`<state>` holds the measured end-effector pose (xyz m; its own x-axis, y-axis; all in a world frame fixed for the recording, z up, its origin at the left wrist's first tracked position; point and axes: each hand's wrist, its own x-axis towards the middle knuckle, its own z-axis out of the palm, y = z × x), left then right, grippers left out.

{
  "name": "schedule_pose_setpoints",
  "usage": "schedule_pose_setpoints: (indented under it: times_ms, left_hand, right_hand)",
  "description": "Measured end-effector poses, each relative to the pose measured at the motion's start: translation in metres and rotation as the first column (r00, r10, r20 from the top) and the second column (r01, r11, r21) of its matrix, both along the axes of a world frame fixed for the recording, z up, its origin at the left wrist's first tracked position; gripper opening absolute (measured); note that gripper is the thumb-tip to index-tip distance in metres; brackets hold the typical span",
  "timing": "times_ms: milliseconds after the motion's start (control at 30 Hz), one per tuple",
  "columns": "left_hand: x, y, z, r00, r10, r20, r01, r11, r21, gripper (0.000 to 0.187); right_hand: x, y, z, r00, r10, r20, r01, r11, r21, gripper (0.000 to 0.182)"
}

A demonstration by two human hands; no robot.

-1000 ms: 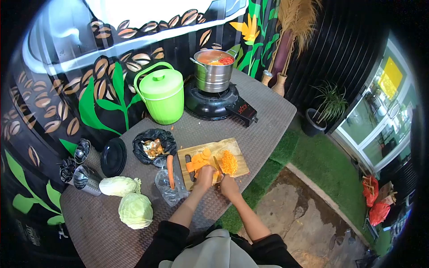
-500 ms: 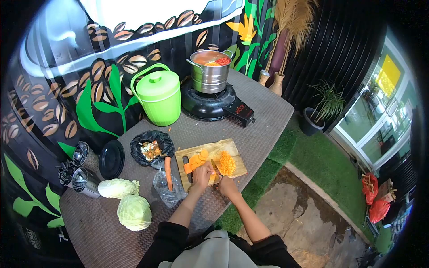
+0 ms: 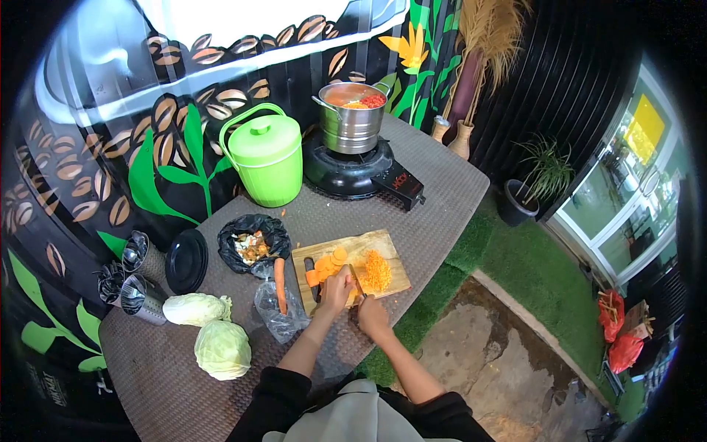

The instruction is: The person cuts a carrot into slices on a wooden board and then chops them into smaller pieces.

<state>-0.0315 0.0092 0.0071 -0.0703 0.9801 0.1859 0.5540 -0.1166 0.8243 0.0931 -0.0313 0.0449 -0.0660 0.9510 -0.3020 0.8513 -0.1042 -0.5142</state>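
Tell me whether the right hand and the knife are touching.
Touching. The head view shows the right hand closed on the handle end of the knife, its blade angled over the wooden board.

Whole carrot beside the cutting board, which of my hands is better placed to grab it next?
Probably your left hand: it is nearer the whole carrot, while your right hand grips the knife and would likely have to reach past the left one.
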Motion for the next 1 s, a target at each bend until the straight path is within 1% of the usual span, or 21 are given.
schedule_pose_setpoints:
  times_ms: [33, 67, 167, 200, 233, 267, 300, 333, 367, 433, 467, 533, 600, 667, 700, 800, 833, 867, 900, 967, 1000]
  left_hand:
    - [0.0, 0.001, -0.005, 0.995, 0.003, 0.104, -0.003, 1.0, 0.0, 0.021]
    - [-0.001, 0.002, -0.01, 0.979, 0.006, 0.205, -0.006, 1.0, -0.001, 0.021]
    - [-0.001, 0.002, -0.017, 0.987, 0.006, 0.162, -0.013, 0.999, 0.037, 0.021]
    - [0.0, -0.001, -0.012, 0.987, 0.005, 0.161, -0.011, 0.999, 0.035, 0.021]
    - [0.001, -0.003, -0.007, 0.973, 0.003, 0.229, -0.014, 0.999, 0.044, 0.021]
    - [0.003, -0.005, -0.002, 0.955, 0.002, 0.297, -0.019, 0.998, 0.053, 0.022]
    - [0.003, -0.007, 0.001, 0.955, 0.004, 0.296, -0.021, 0.998, 0.054, 0.022]
    - [0.004, -0.008, 0.002, 0.978, 0.035, 0.206, -0.048, 0.997, 0.061, 0.023]
    - [0.005, -0.01, 0.004, 0.991, 0.064, 0.114, -0.073, 0.995, 0.07, 0.025]
    - [0.007, -0.01, -0.002, 0.987, 0.082, 0.141, -0.097, 0.99, 0.1, 0.024]
    - [0.009, -0.01, -0.006, 0.981, 0.1, 0.168, -0.122, 0.985, 0.125, 0.023]
    - [0.011, -0.016, 0.004, 0.981, 0.107, 0.164, -0.134, 0.978, 0.163, 0.021]
    - [0.013, -0.019, 0.003, 0.983, 0.104, 0.154, -0.134, 0.971, 0.199, 0.02]
    - [0.012, -0.013, -0.016, 0.977, 0.062, 0.205, -0.115, 0.959, 0.258, 0.021]
    - [0.012, -0.012, -0.017, 0.977, 0.06, 0.205, -0.113, 0.958, 0.262, 0.021]
    - [0.01, -0.015, -0.018, 0.975, 0.033, 0.222, -0.09, 0.963, 0.255, 0.022]
    - [0.011, -0.017, -0.015, 0.96, 0.033, 0.278, -0.099, 0.969, 0.227, 0.022]
    - [0.013, -0.018, -0.011, 0.942, 0.035, 0.335, -0.107, 0.974, 0.198, 0.022]
    - [0.014, -0.017, -0.01, 0.941, 0.034, 0.335, -0.106, 0.974, 0.199, 0.022]
    - [0.014, -0.016, -0.008, 0.974, 0.082, 0.212, -0.112, 0.984, 0.137, 0.022]
    - [0.013, -0.016, -0.007, 0.974, 0.084, 0.21, -0.114, 0.984, 0.136, 0.022]
  right_hand:
    - [-0.004, -0.006, -0.001, 0.994, -0.108, 0.022, 0.107, 0.994, 0.022, 0.047]
    - [-0.005, -0.006, -0.002, 0.994, -0.108, 0.022, 0.107, 0.994, 0.022, 0.047]
    - [-0.005, 0.001, -0.009, 0.995, -0.102, 0.013, 0.101, 0.993, 0.069, 0.048]
    - [0.001, 0.009, -0.009, 0.999, -0.046, -0.007, 0.046, 0.998, 0.049, 0.047]
    - [0.007, 0.015, -0.008, 1.0, 0.01, -0.027, -0.009, 0.999, 0.033, 0.047]
    - [0.011, 0.018, -0.007, 1.0, 0.01, -0.027, -0.01, 0.999, 0.035, 0.047]
    - [0.013, 0.021, -0.007, 0.999, 0.051, -0.017, -0.051, 0.999, -0.008, 0.046]
    - [0.013, 0.021, -0.007, 0.996, 0.091, -0.01, -0.091, 0.994, -0.053, 0.046]
    - [0.01, 0.014, -0.01, 0.996, 0.091, -0.01, -0.092, 0.994, -0.054, 0.046]
    - [0.0, -0.004, -0.019, 0.998, -0.066, -0.015, 0.067, 0.992, 0.112, 0.046]
    - [-0.003, -0.004, -0.02, 0.998, -0.066, -0.014, 0.067, 0.991, 0.112, 0.046]
    - [-0.008, -0.005, -0.013, 0.991, -0.133, -0.018, 0.134, 0.99, 0.039, 0.045]
    - [-0.002, 0.004, -0.011, 0.992, -0.124, -0.027, 0.125, 0.99, 0.066, 0.044]
    - [0.008, 0.016, -0.009, 0.998, 0.033, -0.047, -0.029, 0.997, 0.075, 0.043]
    - [0.008, 0.017, 0.001, 0.999, 0.034, -0.009, -0.034, 0.999, 0.015, 0.046]
    - [0.008, 0.002, 0.004, 0.999, 0.036, -0.018, -0.035, 0.996, 0.082, 0.044]
    - [0.005, -0.003, 0.001, 0.999, 0.033, -0.017, -0.032, 0.996, 0.084, 0.044]
    - [-0.001, -0.009, -0.002, 0.999, -0.042, -0.03, 0.044, 0.995, 0.089, 0.044]
    - [-0.004, -0.012, -0.005, 0.992, -0.115, -0.044, 0.119, 0.989, 0.092, 0.045]
    - [0.0, -0.006, -0.014, 0.994, -0.091, -0.061, 0.099, 0.986, 0.134, 0.046]
    - [0.003, -0.003, -0.019, 0.994, -0.071, -0.079, 0.084, 0.981, 0.174, 0.047]
